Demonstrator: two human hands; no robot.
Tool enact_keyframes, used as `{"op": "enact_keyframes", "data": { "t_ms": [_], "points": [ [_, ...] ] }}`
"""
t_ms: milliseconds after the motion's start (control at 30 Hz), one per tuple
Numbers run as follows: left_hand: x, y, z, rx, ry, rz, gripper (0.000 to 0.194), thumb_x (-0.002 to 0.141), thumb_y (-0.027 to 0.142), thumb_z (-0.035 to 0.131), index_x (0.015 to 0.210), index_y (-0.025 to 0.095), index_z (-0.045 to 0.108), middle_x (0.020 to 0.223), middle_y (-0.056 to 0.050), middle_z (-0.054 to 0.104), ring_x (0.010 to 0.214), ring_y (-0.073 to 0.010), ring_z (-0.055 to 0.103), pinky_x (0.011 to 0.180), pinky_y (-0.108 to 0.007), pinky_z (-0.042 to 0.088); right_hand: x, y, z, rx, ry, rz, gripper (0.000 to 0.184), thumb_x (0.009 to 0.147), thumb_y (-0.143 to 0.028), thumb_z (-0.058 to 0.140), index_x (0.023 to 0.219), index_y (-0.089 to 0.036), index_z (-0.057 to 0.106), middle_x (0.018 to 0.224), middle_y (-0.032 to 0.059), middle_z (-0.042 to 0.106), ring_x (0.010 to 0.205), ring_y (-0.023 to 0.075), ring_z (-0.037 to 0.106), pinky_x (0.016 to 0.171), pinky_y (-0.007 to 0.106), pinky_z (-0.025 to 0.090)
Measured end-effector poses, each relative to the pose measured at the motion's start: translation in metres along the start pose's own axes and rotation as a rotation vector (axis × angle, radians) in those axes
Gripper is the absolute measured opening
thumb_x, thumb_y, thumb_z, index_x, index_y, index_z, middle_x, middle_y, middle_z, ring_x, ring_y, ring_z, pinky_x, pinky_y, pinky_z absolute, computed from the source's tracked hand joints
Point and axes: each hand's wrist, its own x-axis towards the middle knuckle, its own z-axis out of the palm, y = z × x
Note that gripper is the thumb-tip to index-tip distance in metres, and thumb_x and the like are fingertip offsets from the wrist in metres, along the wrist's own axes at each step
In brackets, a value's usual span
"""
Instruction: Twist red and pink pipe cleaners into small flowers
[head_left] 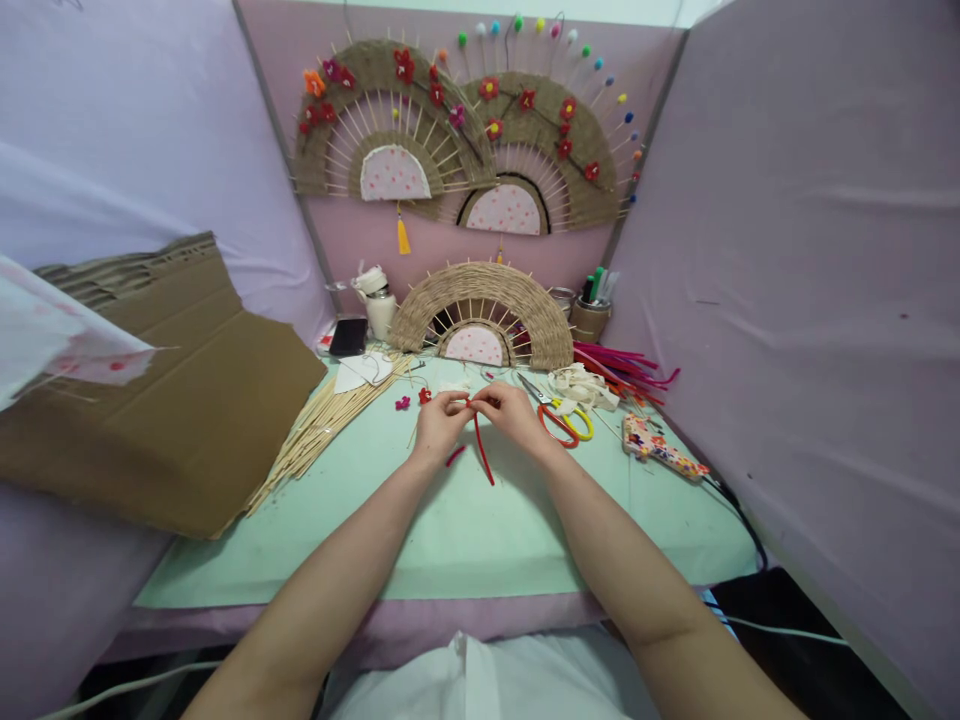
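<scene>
Both hands meet over the middle of the table, fingertips pinched around a red pipe cleaner (483,452). My left hand (442,425) grips it near its upper end, and my right hand (510,410) pinches it just beside. The long tail hangs down below the fingers; the part between the fingertips is mostly hidden. A short red piece of pipe cleaner (455,456) lies on the table under my left hand. Left of that hand are a small red flower (425,396) and a magenta flower (403,403). Scissors (559,418) with red and yellow handles lie right of my right hand.
A twine-wrapped fan (484,300) stands behind the hands. Thin wooden sticks (322,425) and a large cardboard sheet (165,400) are at left. Rightward lie pink and red pipe cleaners (626,362), pale fabric strips (585,386) and a corded, patterned glue gun (660,447).
</scene>
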Motion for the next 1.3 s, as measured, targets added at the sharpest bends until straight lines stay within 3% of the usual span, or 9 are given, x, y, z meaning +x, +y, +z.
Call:
{"op": "enact_keyframes", "data": {
  "t_ms": [300, 467, 567, 700, 767, 900, 1067, 1167, 1300],
  "points": [
    [-0.012, 0.016, 0.006, 0.335, 0.148, 0.283, 0.036, 0.073, 0.020, 0.060, 0.109, 0.015, 0.057, 0.072, -0.004, 0.070, 0.071, -0.0172, 0.064, 0.073, -0.028, 0.045, -0.003, -0.005, 0.011, 0.019, 0.165, 0.081, 0.014, 0.078, -0.025, 0.056, 0.068, -0.017, 0.059, 0.069, 0.0015, 0.059, 0.063, 0.0120, 0.050, 0.062, 0.024, 0.038],
    [-0.014, 0.021, 0.005, 0.561, 0.130, 0.346, 0.038, 0.078, 0.019, 0.054, 0.115, 0.017, 0.054, 0.081, -0.008, 0.070, 0.081, -0.0220, 0.064, 0.077, -0.032, 0.043, -0.003, -0.005, 0.017, 0.109, 0.199, 0.176, 0.017, 0.078, -0.030, 0.054, 0.069, -0.017, 0.060, 0.068, 0.0010, 0.060, 0.062, 0.0120, 0.050, 0.063, 0.024, 0.038],
    [-0.009, 0.019, 0.000, 0.447, 0.057, 0.273, 0.041, 0.075, 0.022, 0.059, 0.115, 0.017, 0.054, 0.077, -0.006, 0.070, 0.080, -0.0211, 0.065, 0.076, -0.031, 0.044, -0.001, 0.001, 0.014, 0.132, 0.105, 0.221, 0.019, 0.078, -0.032, 0.053, 0.069, -0.016, 0.061, 0.064, -0.0001, 0.060, 0.060, 0.0121, 0.050, 0.060, 0.023, 0.036],
    [0.002, 0.016, -0.009, 0.056, -0.064, -0.037, 0.032, 0.074, 0.030, 0.058, 0.101, 0.013, 0.059, 0.068, -0.005, 0.067, 0.068, -0.0176, 0.064, 0.069, -0.030, 0.048, 0.002, 0.004, 0.008, 0.134, -0.020, 0.234, 0.019, 0.078, -0.031, 0.054, 0.070, -0.016, 0.061, 0.064, -0.0002, 0.060, 0.060, 0.0119, 0.049, 0.059, 0.023, 0.035],
    [0.004, 0.018, -0.012, -0.041, -0.088, -0.114, 0.030, 0.071, 0.035, 0.061, 0.090, 0.012, 0.063, 0.066, -0.005, 0.066, 0.064, -0.0160, 0.063, 0.067, -0.030, 0.048, 0.002, 0.002, 0.006, 0.099, -0.048, 0.200, 0.016, 0.078, -0.027, 0.054, 0.070, -0.017, 0.062, 0.067, 0.0003, 0.061, 0.064, 0.0123, 0.051, 0.062, 0.024, 0.036],
    [0.004, 0.020, -0.014, -0.047, -0.168, -0.128, 0.039, 0.055, 0.038, 0.074, 0.083, 0.012, 0.066, 0.061, -0.004, 0.064, 0.057, -0.0136, 0.058, 0.060, -0.028, 0.046, 0.002, 0.002, 0.005, 0.086, -0.077, 0.127, 0.014, 0.079, -0.021, 0.051, 0.073, -0.018, 0.063, 0.074, 0.0016, 0.063, 0.071, 0.0133, 0.054, 0.069, 0.025, 0.038],
    [0.004, 0.018, -0.015, -0.115, -0.076, -0.112, 0.042, 0.055, 0.037, 0.074, 0.088, 0.013, 0.068, 0.063, -0.003, 0.064, 0.056, -0.0105, 0.054, 0.059, -0.025, 0.042, 0.002, 0.007, 0.011, 0.281, -0.042, 0.233, 0.021, 0.083, -0.028, 0.045, 0.092, -0.018, 0.061, 0.077, 0.0012, 0.064, 0.067, 0.0119, 0.056, 0.065, 0.025, 0.042],
    [0.007, 0.015, -0.016, -0.164, -0.036, -0.115, 0.039, 0.057, 0.037, 0.072, 0.088, 0.014, 0.069, 0.075, -0.005, 0.067, 0.064, -0.0112, 0.056, 0.063, -0.025, 0.043, 0.000, 0.009, 0.014, 0.326, -0.067, 0.282, 0.021, 0.078, -0.034, 0.054, 0.087, -0.017, 0.061, 0.076, 0.0015, 0.065, 0.067, 0.0122, 0.057, 0.063, 0.024, 0.042],
    [0.007, 0.014, -0.015, -0.173, -0.050, -0.129, 0.037, 0.056, 0.035, 0.073, 0.087, 0.015, 0.070, 0.083, -0.008, 0.069, 0.071, -0.0137, 0.059, 0.067, -0.027, 0.045, -0.002, 0.005, 0.012, 0.232, -0.086, 0.253, 0.017, 0.075, -0.030, 0.055, 0.077, -0.016, 0.064, 0.069, 0.0000, 0.064, 0.062, 0.0109, 0.053, 0.059, 0.022, 0.039]
  ]
}}
